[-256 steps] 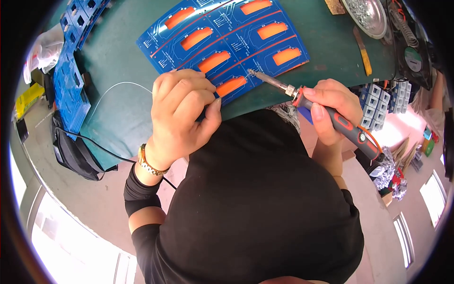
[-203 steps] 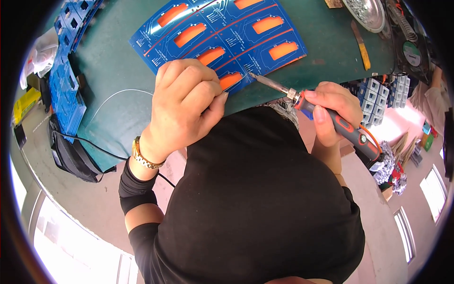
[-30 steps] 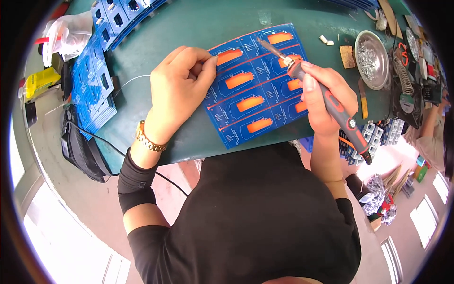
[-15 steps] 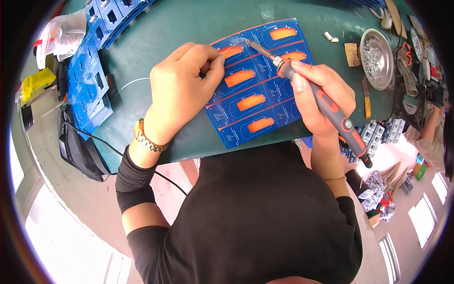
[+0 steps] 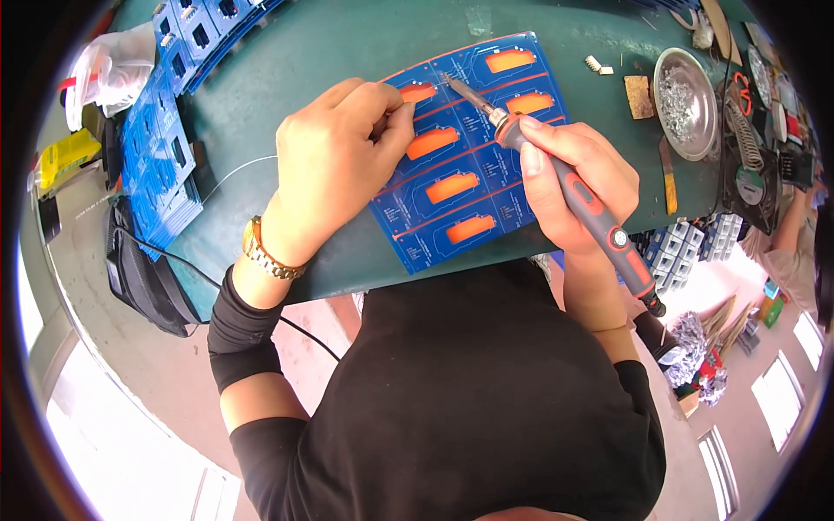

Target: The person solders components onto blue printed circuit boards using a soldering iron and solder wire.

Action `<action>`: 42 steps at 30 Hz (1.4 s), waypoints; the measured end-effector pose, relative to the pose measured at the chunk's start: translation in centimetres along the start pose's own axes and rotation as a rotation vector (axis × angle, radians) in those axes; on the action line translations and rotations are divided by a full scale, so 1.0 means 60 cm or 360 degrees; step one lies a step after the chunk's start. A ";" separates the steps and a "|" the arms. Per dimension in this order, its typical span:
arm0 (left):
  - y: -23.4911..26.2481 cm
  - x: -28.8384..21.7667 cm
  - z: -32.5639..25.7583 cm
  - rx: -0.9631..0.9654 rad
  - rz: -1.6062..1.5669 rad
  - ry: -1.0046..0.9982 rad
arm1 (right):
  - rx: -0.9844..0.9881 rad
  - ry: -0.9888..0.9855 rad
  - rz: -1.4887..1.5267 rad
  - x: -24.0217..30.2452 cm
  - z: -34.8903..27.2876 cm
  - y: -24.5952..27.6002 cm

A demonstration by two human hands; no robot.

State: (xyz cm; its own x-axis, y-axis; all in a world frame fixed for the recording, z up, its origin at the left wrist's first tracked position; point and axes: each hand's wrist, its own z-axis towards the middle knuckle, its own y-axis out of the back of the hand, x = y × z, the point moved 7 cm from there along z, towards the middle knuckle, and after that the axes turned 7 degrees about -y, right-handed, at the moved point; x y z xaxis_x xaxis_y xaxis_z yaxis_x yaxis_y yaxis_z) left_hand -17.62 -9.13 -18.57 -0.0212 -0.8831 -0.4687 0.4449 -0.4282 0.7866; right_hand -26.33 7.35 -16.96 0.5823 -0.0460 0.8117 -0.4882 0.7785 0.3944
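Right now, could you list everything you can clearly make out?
Table: one, green, across the top.
Circuit board: one, blue and orange, on the table.
Stacked boards: several, blue, table's left.
Thin wire: one, silvery, left of the circuit board.
Soldering iron: one, grey and red, tip at the circuit board.
Metal dish: one, silver, table's right.
Block: one, brown, beside the metal dish.
Knife-like tool: one, yellow-handled, below the metal dish.
Package: one, yellow, far left.
Plastic bag: one, clear, upper left.
Watch: one, gold, worn on the left.
Left hand: one, bare, pinching the thin wire.
Right hand: one, bare, gripping the soldering iron.
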 end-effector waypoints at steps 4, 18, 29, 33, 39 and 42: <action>-0.003 -0.001 0.003 0.0003 0.0026 -0.0010 | -0.0029 0.0040 -0.0037 0.001 -0.002 0.001; -0.010 -0.011 0.007 0.0033 0.0030 -0.0047 | -0.0068 -0.0041 -0.0089 0.004 -0.004 0.005; 0.002 -0.014 -0.007 0.0068 -0.0104 0.0004 | -0.0112 0.0102 -0.0041 0.008 -0.004 0.016; 0.027 0.006 -0.054 0.0141 -0.0736 0.0457 | -0.0373 0.0224 -0.0342 0.005 -0.019 0.089; 0.060 0.035 -0.106 -0.0048 -0.1073 0.0664 | -0.1151 0.0197 -0.0243 -0.014 -0.071 0.253; 0.070 0.054 -0.123 -0.0128 -0.1016 0.0774 | -0.1001 0.0191 -0.0876 -0.065 -0.073 0.285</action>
State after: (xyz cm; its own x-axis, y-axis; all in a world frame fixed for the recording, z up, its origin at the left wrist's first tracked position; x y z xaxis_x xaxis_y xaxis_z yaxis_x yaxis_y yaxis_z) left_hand -9.22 -12.36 -19.75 0.0907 -0.2823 -0.9550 0.5418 -0.7907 0.2851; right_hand -34.10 23.59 -15.26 0.7137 -0.4817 0.5086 0.3177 0.8696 0.3779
